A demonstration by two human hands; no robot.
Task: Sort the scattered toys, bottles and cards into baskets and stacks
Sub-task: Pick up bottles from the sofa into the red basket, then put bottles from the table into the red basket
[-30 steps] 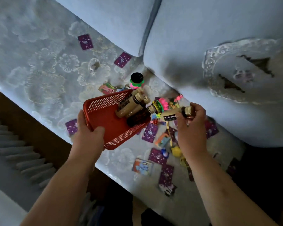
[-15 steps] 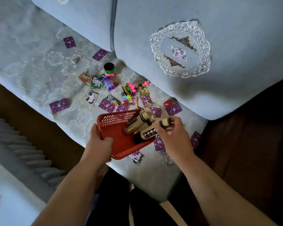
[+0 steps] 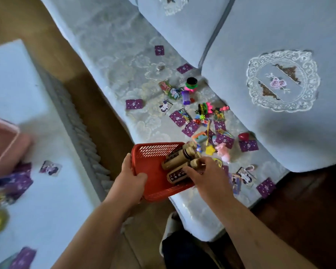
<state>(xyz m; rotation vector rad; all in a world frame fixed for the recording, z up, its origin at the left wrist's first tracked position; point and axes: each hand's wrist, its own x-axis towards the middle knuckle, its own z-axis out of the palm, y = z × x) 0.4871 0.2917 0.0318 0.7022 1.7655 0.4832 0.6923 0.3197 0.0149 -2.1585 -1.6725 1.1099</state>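
lowered into the red basket (image 3: 149,166) at 6 o'clock, the brown bottle (image 3: 176,174) lies flat; right hand (image 3: 206,177) pinches its neck, left hand (image 3: 130,179) grips the rim. likely rigid, slick: grasp mid-body.

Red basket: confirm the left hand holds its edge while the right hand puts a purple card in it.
Wrong in one point. In the head view the right hand puts a brown bottle, not a purple card, in the red basket; the left hand does hold its edge.
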